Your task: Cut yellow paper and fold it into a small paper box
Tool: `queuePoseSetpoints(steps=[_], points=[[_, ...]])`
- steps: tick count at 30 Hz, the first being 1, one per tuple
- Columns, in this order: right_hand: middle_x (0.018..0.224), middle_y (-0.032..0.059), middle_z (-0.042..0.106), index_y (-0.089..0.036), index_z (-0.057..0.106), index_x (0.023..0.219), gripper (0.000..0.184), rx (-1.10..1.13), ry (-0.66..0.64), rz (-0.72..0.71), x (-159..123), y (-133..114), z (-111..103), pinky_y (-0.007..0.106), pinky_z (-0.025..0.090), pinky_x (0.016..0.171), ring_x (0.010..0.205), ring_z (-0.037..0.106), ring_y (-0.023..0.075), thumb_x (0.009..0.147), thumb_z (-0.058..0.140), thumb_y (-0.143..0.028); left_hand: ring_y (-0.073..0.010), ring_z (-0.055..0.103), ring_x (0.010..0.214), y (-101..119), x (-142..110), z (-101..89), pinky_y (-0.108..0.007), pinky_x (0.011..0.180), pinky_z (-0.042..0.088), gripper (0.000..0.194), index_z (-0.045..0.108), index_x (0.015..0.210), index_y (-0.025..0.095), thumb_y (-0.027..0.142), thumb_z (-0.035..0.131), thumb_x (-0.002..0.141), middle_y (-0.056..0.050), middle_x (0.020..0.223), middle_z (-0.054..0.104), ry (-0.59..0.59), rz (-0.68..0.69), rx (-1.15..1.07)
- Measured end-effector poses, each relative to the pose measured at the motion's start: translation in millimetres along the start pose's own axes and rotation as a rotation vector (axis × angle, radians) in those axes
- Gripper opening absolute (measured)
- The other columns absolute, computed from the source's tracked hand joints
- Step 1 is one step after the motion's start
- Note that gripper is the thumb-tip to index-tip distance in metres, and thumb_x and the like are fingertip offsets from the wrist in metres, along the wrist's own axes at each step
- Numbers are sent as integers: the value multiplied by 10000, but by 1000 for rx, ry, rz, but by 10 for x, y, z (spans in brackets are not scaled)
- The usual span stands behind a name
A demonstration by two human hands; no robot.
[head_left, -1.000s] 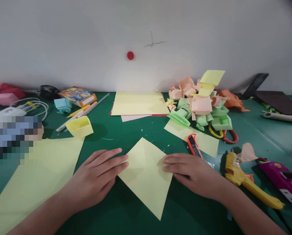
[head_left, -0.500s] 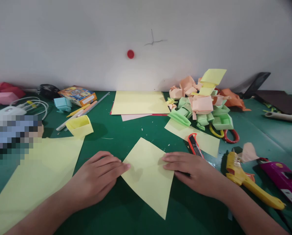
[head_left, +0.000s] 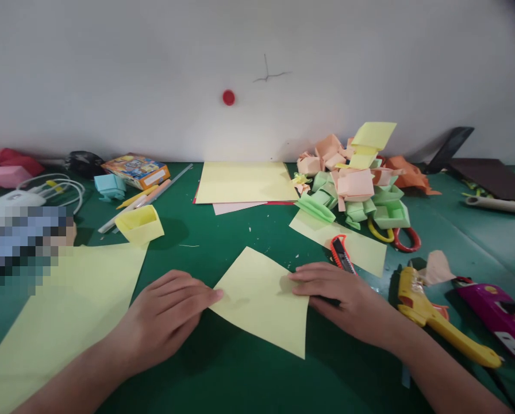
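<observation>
Green table (head_left: 223,382) filling lower frame | left hand (head_left: 169,313) pinching yellow paper (head_left: 257,302), right hand (head_left: 346,299) loosely resting on it | uneven tension risking crooked creases

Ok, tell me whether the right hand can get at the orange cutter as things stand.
Probably yes: the orange cutter lies just beyond the right hand, and nothing seems to cover its far end. The near end is hidden behind that hand, which touches a yellow sheet.
</observation>
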State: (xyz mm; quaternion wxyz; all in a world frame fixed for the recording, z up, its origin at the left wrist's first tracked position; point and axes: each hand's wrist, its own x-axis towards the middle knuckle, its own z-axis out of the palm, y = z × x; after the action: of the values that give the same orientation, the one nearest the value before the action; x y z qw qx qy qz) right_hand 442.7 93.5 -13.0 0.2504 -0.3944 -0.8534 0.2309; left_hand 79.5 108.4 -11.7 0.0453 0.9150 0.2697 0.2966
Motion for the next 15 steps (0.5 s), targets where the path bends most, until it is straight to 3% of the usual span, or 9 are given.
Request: queuePoseSetpoints(steps=[2,4,6,8,11,15], points=[[1203,34,758,-284,753,1131,240,158,61,77,-5,-38,-43,349,554,1018,1165,680,204,994,561,-239,-155,739,853,74,12,-26,-280,777,604,355,667,1221,273,81,527,957,-27,998,777,70,-118,-71],[1039,29,780,-257,771,1001,178,300,103,230,-14,-79,-84,282,599,832,939,728,191,981,612,-333,-134,730,716,176,14,-39,-195,570,581,247,689,1171,294,200,576,973,6,933,780,168,-340,-154],[816,11,739,-222,756,843,246,409,141,383,-23,-109,-98,237,561,631,704,674,157,947,659,-422,-118,697,592,273,7,-29,-162,450,536,181,706,1124,309,283,602,977,40,813,769,245,-554,-336],[725,4,686,-204,749,794,293,527,184,473,-21,-125,-77,226,513,565,643,613,141,903,707,-473,-141,712,612,331,1,1,-200,494,590,181,718,1106,299,321,574,998,28,785,765,287,-704,-621],[781,26,695,-195,771,876,299,776,193,584,14,-144,-2,251,540,591,688,630,159,847,764,-493,-142,690,593,331,16,43,-245,526,619,195,737,1105,278,353,636,957,-4,783,748,322,-916,-968],[751,19,665,-191,759,907,336,1027,144,712,87,-185,67,250,529,487,624,618,154,796,805,-504,-114,618,559,307,101,40,-220,486,575,449,693,1262,287,457,748,851,-10,760,699,282,-1103,-1169]])
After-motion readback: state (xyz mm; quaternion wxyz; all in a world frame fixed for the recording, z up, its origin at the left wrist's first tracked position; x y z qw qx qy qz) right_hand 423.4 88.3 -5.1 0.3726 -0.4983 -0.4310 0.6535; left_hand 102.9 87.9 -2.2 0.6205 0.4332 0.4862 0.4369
